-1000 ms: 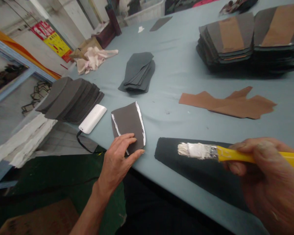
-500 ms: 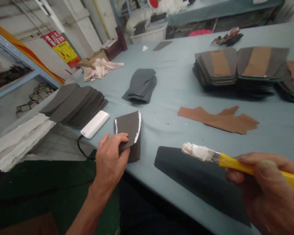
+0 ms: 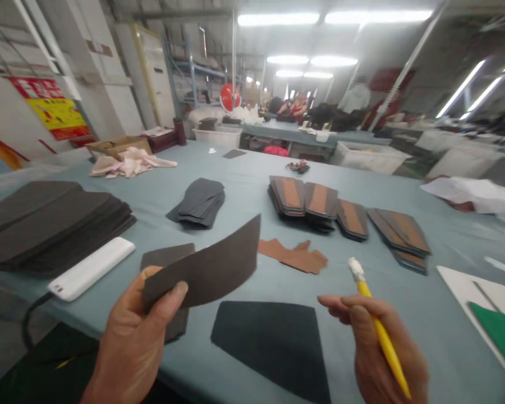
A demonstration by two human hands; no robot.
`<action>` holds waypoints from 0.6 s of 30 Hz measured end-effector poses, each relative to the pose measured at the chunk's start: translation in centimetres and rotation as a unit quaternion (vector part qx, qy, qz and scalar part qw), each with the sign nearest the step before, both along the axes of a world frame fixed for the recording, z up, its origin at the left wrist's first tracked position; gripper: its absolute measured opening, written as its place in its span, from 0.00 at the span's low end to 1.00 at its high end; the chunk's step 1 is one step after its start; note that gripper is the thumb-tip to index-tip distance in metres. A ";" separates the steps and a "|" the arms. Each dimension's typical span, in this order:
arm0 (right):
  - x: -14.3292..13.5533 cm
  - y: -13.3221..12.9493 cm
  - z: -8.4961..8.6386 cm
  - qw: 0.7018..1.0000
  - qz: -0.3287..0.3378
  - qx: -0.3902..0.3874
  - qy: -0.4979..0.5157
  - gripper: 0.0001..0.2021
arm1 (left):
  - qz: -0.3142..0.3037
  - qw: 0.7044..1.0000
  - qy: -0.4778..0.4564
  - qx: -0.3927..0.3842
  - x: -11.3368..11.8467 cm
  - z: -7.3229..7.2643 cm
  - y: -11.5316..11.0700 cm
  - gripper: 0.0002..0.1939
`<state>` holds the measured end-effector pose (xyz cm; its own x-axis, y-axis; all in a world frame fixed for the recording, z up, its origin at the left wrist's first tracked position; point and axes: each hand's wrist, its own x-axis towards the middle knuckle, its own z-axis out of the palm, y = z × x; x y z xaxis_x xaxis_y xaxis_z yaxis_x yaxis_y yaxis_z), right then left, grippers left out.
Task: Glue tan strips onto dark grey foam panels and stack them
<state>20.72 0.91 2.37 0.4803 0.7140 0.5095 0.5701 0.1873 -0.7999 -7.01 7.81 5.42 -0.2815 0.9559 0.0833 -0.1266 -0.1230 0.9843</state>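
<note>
Lifted off the table [image 3: 252,185], the dark piece [image 3: 206,272] sits pinched in the left hand [image 3: 130,342], right hand [image 3: 379,348] gripping the brush [image 3: 379,331]

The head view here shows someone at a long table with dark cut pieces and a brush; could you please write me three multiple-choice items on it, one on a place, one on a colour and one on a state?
1. Where is the dark piece that the left hand holds?
A. Lifted above the table
B. Flat under the white device
C. On the far striped stacks

2. What colour is the handle of the brush in the right hand?
A. Red
B. Yellow
C. Green

3. How is the brush held?
A. Lying on the table
B. Bristles pressed on the black mat
C. Bristles up, clear of the table

Answers:
1 A, thumb and fingers pinch its near end and the table shows beneath it.
2 B, the handle is plainly yellow.
3 C, the white bristles point up and away.
</note>
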 end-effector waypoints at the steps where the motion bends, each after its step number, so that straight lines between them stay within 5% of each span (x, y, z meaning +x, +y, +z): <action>1: 0.7 -0.3 0.2 1.000 0.010 -0.009 -0.015 0.13 | -0.035 0.998 -0.041 -0.027 0.8 -0.2 -0.4 0.20; 6: 2.9 -3.2 -0.1 0.998 -0.004 -0.063 0.020 0.17 | -0.138 0.973 -0.139 -0.121 4.1 -1.1 -2.7 0.21; 11: 1.7 -5.4 -0.9 0.985 -0.034 -0.082 0.147 0.20 | -0.222 0.937 -0.201 -0.179 5.4 -2.2 -3.6 0.20; 18: -0.5 -6.1 -0.8 0.984 -0.090 -0.092 0.126 0.20 | -0.217 0.935 -0.179 -0.215 4.8 -3.3 -4.9 0.26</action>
